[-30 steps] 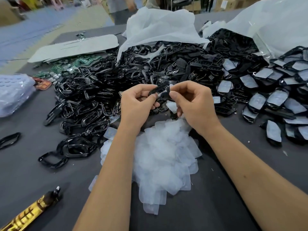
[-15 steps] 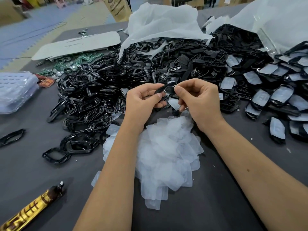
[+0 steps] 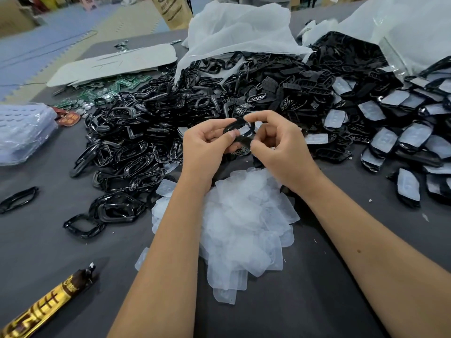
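Note:
Above the grey table [image 3: 44, 245], my left hand [image 3: 206, 145] and my right hand [image 3: 280, 147] together hold one small black plastic shell [image 3: 240, 132] with a translucent white pad in it. My left thumb and fingers pinch its left end; my right fingers curl round its right end. A heap of loose translucent pads [image 3: 241, 223] lies right under my wrists. Behind my hands spreads a big pile of black frames and shells [image 3: 151, 132].
Shells fitted with white pads [image 3: 410, 140] cover the right side. White bags [image 3: 239, 28] lie at the back. A bubble-wrapped stack [image 3: 22, 132] sits far left, green circuit boards [image 3: 107, 89] behind it. A gold-wrapped tube [image 3: 46, 306] lies near the front left edge.
The shell between my hands has turned, so its white pad now faces up. My right fingers have shifted their hold on its right end. Both hands stay in about the same place.

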`<state>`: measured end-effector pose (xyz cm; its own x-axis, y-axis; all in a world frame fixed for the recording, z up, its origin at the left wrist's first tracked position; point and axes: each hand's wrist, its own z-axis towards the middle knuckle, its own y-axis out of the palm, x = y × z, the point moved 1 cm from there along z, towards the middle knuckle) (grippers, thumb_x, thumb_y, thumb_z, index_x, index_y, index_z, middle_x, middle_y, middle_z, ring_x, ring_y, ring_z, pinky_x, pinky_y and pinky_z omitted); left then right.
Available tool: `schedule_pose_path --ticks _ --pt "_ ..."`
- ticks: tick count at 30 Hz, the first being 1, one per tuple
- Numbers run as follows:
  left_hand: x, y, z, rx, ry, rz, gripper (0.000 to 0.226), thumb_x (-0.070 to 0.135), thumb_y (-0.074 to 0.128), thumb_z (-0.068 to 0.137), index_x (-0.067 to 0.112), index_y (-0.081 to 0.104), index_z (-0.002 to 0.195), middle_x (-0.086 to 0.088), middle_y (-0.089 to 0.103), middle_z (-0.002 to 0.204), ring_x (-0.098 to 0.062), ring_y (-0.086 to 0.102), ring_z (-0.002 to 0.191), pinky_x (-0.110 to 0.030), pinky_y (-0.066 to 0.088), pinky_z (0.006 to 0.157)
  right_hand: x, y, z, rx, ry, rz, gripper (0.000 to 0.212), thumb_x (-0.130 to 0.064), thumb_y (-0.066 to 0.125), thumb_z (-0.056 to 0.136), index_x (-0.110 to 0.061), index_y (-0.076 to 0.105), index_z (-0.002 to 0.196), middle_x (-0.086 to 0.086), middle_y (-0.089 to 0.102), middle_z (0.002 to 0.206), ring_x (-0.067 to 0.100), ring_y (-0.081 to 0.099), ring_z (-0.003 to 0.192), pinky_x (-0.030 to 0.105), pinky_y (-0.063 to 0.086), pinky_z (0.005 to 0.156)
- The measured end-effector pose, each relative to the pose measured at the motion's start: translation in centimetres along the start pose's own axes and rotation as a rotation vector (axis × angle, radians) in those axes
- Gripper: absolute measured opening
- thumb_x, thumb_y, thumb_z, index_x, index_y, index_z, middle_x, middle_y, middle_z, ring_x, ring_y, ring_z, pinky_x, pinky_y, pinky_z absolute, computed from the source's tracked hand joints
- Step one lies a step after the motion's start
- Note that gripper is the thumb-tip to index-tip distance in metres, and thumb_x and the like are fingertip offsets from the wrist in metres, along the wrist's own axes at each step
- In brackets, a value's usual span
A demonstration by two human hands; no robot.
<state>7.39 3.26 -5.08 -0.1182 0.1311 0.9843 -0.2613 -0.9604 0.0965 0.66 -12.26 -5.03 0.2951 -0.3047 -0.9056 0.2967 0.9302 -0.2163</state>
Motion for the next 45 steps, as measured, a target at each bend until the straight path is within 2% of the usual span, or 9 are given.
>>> schedule_pose_path --ticks 2,8,13,19,22,28,35,39,45 --pt "-0.1 -0.1 0.1 0.025 -0.028 -0.037 0.022 -0.007 0.065 0.092 0.004 0.076 0.108 -0.012 0.078 0.088 -0.019 0.073 0.074 -0.025 0.059 0.074 -0.1 0.0 0.1 0.022 0.008 -0.008 0.043 -0.002 0.055 0.086 -0.014 0.070 0.124 -0.002 0.055 0.068 0.004 0.043 0.055 0.018 0.038 0.054" --pt "0.2 0.3 -0.1 -0.035 -0.071 -0.046 0.032 -0.014 0.054 0.094 0.006 0.076 0.105 -0.009 0.076 0.085 -0.019 0.074 0.074 -0.022 0.060 0.073 -0.1 -0.5 0.2 0.148 0.070 0.114 0.025 0.003 0.051 0.094 -0.013 0.071 0.098 -0.013 0.053 0.065 0.003 0.040 0.049 0.017 0.034 0.048" --pt "0.4 0.4 -0.3 -0.089 -0.039 -0.014 0.033 -0.016 0.059 0.093 0.010 0.077 0.104 -0.006 0.078 0.086 -0.019 0.075 0.079 -0.024 0.060 0.075 0.1 -0.3 0.3 0.114 0.033 0.040 0.032 0.001 0.053 0.094 -0.016 0.068 0.117 -0.002 0.052 0.076 0.011 0.046 0.063 0.025 0.039 0.056" --pt "0.3 0.4 -0.3 -0.081 -0.037 0.013 0.032 -0.014 0.062 0.092 0.012 0.078 0.103 -0.003 0.077 0.083 -0.018 0.075 0.079 -0.026 0.062 0.078 0.4 -0.1 0.5 0.124 0.040 0.003 0.043 -0.009 0.039 0.093 -0.011 0.071 0.123 -0.035 0.056 0.063 -0.003 0.053 0.056 0.009 0.035 0.061" --pt "0.3 0.4 -0.3 -0.074 -0.066 0.011 0.034 -0.014 0.061 0.092 0.014 0.078 0.100 -0.006 0.078 0.086 -0.019 0.076 0.078 -0.025 0.061 0.076 0.3 -0.3 0.5 0.138 0.052 0.025 0.034 -0.008 0.039 0.097 -0.011 0.067 0.117 -0.029 0.055 0.064 0.001 0.045 0.055 0.020 0.037 0.060" --pt "0.5 0.5 -0.4 -0.104 -0.064 0.014 0.037 -0.016 0.057 0.091 0.012 0.078 0.102 -0.007 0.078 0.088 -0.016 0.076 0.082 -0.024 0.061 0.078 0.3 -0.5 0.3 0.258 0.009 0.040 0.011 0.001 0.066 0.094 -0.009 0.066 0.099 0.007 0.074 0.086 0.015 0.069 0.073 0.029 0.057 0.072" --pt "0.4 0.3 -0.4 -0.134 -0.039 0.102 0.038 -0.012 0.059 0.093 0.017 0.080 0.105 -0.001 0.076 0.084 -0.018 0.077 0.079 -0.028 0.063 0.080 0.6 -0.3 0.2 0.274 -0.009 -0.083 0.007 -0.007 0.079 0.087 -0.010 0.077 0.094 -0.002 0.077 0.082 0.014 0.075 0.074 0.038 0.064 0.073" --pt "0.3 0.3 -0.5 -0.130 -0.010 0.146 0.029 -0.004 0.069 0.093 0.016 0.080 0.110 -0.016 0.077 0.098 -0.024 0.077 0.078 -0.035 0.063 0.083 0.2 -0.4 0.2 0.279 -0.005 -0.114 0.007 -0.014 0.083 0.086 -0.010 0.078 0.089 -0.003 0.076 0.078 0.012 0.073 0.071 0.033 0.062 0.070" --pt "0.3 0.2 -0.5 -0.165 -0.006 0.101 0.027 -0.006 0.072 0.091 0.016 0.079 0.106 -0.012 0.078 0.092 -0.021 0.076 0.077 -0.031 0.063 0.079 -0.6 -0.1 -0.4 0.327 -0.121 -0.300 0.013 -0.016 0.085 0.083 -0.010 0.074 0.081 -0.003 0.070 0.075 0.010 0.064 0.066 0.024 0.053 0.064"
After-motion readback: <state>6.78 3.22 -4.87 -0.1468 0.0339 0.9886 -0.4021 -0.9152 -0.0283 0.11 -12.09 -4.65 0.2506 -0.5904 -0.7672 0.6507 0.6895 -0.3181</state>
